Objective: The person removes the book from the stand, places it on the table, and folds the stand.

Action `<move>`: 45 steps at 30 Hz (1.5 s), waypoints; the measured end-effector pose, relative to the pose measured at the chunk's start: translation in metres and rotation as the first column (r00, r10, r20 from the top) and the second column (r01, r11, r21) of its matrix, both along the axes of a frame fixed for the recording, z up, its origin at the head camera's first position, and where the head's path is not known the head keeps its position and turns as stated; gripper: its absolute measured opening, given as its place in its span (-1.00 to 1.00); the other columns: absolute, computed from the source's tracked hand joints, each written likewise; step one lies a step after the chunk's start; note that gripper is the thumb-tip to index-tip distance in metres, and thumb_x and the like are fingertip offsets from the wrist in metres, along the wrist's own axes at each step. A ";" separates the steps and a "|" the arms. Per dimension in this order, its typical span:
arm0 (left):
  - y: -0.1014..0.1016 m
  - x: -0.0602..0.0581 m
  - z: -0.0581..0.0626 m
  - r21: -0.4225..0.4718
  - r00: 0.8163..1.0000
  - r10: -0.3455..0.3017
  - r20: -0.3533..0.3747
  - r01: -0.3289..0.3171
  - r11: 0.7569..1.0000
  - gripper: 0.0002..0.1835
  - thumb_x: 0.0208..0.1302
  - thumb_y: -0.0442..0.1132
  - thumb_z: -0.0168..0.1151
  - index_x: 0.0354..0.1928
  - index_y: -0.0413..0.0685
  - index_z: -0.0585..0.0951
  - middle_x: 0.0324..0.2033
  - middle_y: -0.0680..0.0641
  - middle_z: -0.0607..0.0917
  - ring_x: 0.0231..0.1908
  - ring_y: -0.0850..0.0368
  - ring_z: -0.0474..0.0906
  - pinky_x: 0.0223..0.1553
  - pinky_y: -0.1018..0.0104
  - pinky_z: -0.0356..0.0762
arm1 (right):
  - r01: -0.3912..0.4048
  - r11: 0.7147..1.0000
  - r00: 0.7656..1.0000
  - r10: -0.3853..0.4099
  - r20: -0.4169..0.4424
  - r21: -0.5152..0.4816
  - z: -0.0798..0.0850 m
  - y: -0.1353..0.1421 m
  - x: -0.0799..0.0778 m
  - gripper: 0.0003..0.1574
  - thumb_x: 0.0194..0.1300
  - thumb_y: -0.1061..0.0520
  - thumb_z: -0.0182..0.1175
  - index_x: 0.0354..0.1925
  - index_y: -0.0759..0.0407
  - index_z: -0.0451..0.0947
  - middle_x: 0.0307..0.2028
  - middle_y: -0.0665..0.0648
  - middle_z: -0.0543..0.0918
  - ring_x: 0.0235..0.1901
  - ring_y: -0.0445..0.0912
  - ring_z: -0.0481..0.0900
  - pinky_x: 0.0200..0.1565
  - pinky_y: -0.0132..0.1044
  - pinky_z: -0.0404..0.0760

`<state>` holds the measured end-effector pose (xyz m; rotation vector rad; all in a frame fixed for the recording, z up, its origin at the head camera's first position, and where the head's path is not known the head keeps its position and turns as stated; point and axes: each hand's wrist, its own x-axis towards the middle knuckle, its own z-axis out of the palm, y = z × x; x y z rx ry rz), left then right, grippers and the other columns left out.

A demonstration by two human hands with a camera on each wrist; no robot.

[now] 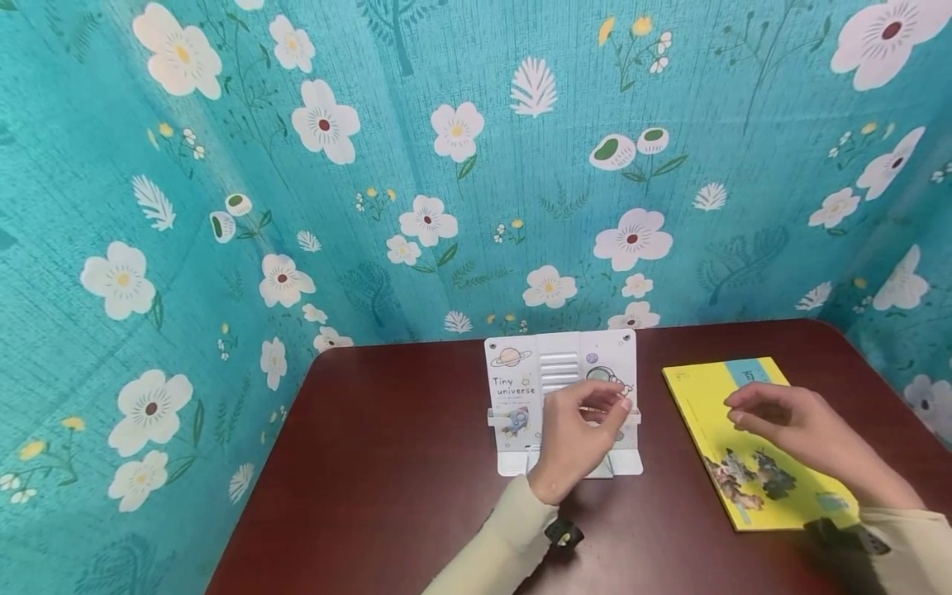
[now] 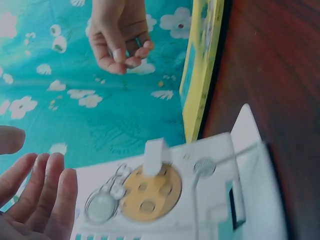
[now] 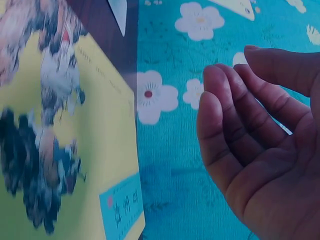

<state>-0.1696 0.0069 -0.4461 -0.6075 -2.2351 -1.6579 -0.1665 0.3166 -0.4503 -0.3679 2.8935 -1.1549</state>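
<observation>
In the head view a white book stand printed with planets, a rocket and "Tiny universe" stands upright on the table. My left hand hovers in front of its right half, fingers loosely bent and holding nothing. A yellow book with a blue label lies flat to the right of the stand. Above it hangs my right hand, fingers loosely curved, thumb apart from them in the right wrist view, and nothing held. The left wrist view shows the stand's orange planet print and a white clip close to the left fingers.
A dark red-brown table extends left of the stand and in front of it. Teal flowered cloth hangs behind the table and along its sides. Dark straps with small devices circle both wrists.
</observation>
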 end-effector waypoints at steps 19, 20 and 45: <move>-0.055 -0.002 -0.007 0.009 0.990 0.140 0.025 -0.141 0.990 -0.83 0.32 -0.27 0.42 -0.09 -0.15 0.79 -0.35 -0.06 0.85 -0.34 0.26 0.79 -0.27 0.50 0.74 | -0.057 0.998 0.995 0.054 -0.082 -0.038 0.002 -0.031 -0.008 -0.81 0.37 0.23 0.37 -0.04 0.18 0.70 -0.27 -0.14 0.75 -0.29 -0.44 0.65 -0.28 -0.46 0.68; -0.057 -0.002 -0.007 0.008 0.989 0.143 0.023 -0.143 0.990 -0.82 0.32 -0.27 0.42 -0.09 -0.15 0.79 -0.34 -0.07 0.85 -0.34 0.23 0.79 -0.27 0.49 0.74 | -0.060 0.997 0.995 0.056 -0.086 -0.039 0.002 -0.032 -0.008 -0.81 0.37 0.23 0.37 -0.05 0.17 0.70 -0.26 -0.11 0.76 -0.29 -0.44 0.65 -0.28 -0.46 0.68; -0.099 -0.003 -0.012 -0.015 0.962 0.274 -0.001 -0.274 0.962 -0.82 0.31 -0.23 0.44 -0.09 -0.10 0.80 -0.31 -0.04 0.85 -0.33 0.19 0.80 -0.24 0.29 0.81 | -0.083 0.996 0.994 0.080 -0.073 -0.038 0.011 -0.062 -0.021 -0.79 0.32 0.20 0.42 -0.07 0.07 0.72 -0.16 0.08 0.81 -0.25 -0.41 0.63 -0.18 -0.49 0.68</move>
